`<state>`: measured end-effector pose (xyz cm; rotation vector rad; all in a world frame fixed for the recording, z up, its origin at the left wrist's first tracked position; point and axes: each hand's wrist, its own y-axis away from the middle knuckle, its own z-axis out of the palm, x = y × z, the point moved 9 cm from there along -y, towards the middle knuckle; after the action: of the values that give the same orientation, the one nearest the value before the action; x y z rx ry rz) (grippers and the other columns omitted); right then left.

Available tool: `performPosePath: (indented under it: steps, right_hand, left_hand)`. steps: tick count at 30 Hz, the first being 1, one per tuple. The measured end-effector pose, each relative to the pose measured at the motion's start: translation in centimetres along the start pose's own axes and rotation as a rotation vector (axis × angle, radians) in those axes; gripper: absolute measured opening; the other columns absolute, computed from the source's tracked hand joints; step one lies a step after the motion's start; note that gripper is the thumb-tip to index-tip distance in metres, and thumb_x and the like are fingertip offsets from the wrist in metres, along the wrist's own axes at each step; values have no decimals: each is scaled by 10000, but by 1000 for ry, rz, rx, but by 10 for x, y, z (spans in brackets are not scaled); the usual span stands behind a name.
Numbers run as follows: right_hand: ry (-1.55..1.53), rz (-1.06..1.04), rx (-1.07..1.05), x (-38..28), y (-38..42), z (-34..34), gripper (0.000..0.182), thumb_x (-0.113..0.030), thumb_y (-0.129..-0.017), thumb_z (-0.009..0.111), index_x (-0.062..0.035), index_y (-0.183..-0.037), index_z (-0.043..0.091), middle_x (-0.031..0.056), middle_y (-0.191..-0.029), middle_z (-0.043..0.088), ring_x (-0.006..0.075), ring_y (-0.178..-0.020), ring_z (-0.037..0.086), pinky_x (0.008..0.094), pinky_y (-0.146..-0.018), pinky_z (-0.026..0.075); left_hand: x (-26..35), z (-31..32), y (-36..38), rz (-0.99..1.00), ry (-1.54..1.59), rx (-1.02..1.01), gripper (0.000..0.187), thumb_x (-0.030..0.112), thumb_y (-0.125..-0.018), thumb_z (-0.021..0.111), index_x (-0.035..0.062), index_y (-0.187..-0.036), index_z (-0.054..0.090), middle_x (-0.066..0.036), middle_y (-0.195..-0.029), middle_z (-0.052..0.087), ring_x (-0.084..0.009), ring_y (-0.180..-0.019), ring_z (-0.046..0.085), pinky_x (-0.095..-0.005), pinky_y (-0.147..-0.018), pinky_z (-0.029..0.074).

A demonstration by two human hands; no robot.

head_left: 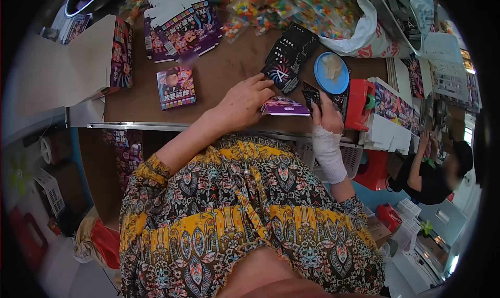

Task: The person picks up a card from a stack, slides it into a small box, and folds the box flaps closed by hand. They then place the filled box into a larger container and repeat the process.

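Note:
My left hand (pixel 244 103) is bent round the left end of a purple printed box (pixel 284 106) near the table's front edge, its fingertips close to a fan of black cards or packets (pixel 289 58). To the right of that box, my right hand (pixel 327 112), with a white wrap on the wrist, has its fingers round a small black packet (pixel 311 96). A round blue lid (pixel 331 73) with a pale lump on it is just beyond the right hand. A finished-looking purple box (pixel 177 87) with a cartoon figure stands apart on the left.
Flat purple boxes (pixel 188 31) are stacked at the back left, beside a large open carton (pixel 78 64). Bags of coloured candies (pixel 276 6) lie at the back. A red tape dispenser (pixel 358 104) stands at the right. A person (pixel 435 168) is farther right.

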<state>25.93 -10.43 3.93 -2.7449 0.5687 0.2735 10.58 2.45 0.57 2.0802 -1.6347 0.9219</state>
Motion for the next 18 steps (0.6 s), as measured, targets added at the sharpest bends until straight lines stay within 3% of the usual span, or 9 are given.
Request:
performPosePath:
  steps: [3, 5, 7, 8, 10, 12, 15, 16, 18]
  right_hand:
    - [20, 77, -160, 22, 5, 18, 240, -113, -942, 652, -56, -1174, 632, 199, -972, 692, 401, -848, 667, 477, -765, 513]
    - [-2, -72, 33, 13, -6, -7, 168, -95, -934, 659, -43, -1085, 607, 162, -853, 647, 381, -753, 646, 435, -695, 502]
    - [-244, 189, -51, 35, -10, -2, 255, -115, -944, 656, -44, -1182, 600, 183, -985, 676, 400, -826, 662, 447, -738, 523]
    - [-408, 310, -54, 36, -16, -1, 286, -125, -941, 667, -48, -1209, 602, 189, -1020, 685, 400, -842, 669, 445, -751, 531]
    - [-562, 309, -60, 2, -39, -4, 330, -142, -931, 690, -67, -1242, 612, 204, -1043, 698, 371, -860, 688, 421, -761, 540]
    - [-475, 29, -151, -54, -63, 2, 365, -152, -914, 715, -79, -1254, 607, 196, -957, 700, 363, -820, 680, 440, -735, 532]
    - [-286, -362, -20, -136, -85, 15, 219, -175, -918, 705, -97, -1106, 622, 99, -818, 671, 295, -719, 650, 410, -648, 465]
    - [-184, -510, -25, -157, -85, 38, 112, -171, -945, 650, -113, -1025, 597, 68, -796, 648, 268, -717, 642, 380, -655, 445]
    - [0, -650, -228, -176, -77, 96, 144, -157, -925, 660, -66, -1011, 588, 109, -862, 647, 302, -799, 661, 401, -671, 473]
  left_hand:
    - [1, -11, -1, -27, 58, 38, 509, 39, -781, 715, 21, -1272, 581, -175, -1368, 590, -375, -1339, 498, -459, -1104, 426]
    - [1, -23, 16, -85, 111, 72, 491, 39, -807, 715, 20, -1278, 578, -173, -1332, 613, -352, -1293, 551, -436, -1079, 449]
    - [-12, -28, 40, -289, 623, 120, 386, 74, -880, 685, -3, -1244, 582, -188, -1201, 657, -379, -1163, 620, -391, -983, 497]
    - [-13, -32, 52, -309, 668, 143, 391, 68, -934, 658, -13, -1302, 554, -142, -1178, 684, -306, -1095, 659, -343, -969, 493]
    - [-25, -32, 75, -384, 801, 289, 399, 79, -948, 655, -21, -1320, 547, -122, -1198, 680, -247, -1098, 645, -331, -969, 487]
    - [-41, -40, 99, -522, 1013, 510, 427, 109, -974, 657, -50, -1352, 534, -91, -1252, 658, -135, -1116, 595, -304, -982, 471]
    - [-92, -38, 140, -750, 924, 541, 425, 176, -971, 682, -47, -1311, 556, -91, -1224, 663, -143, -1098, 598, -305, -985, 462]
    - [-99, -42, 145, -743, 922, 552, 425, 176, -971, 682, -47, -1311, 556, -91, -1224, 663, -143, -1098, 598, -305, -985, 462]
    - [-107, -68, 157, -659, 809, 724, 447, 205, -966, 693, -44, -1309, 551, -90, -1227, 662, -136, -1086, 598, -315, -969, 471]
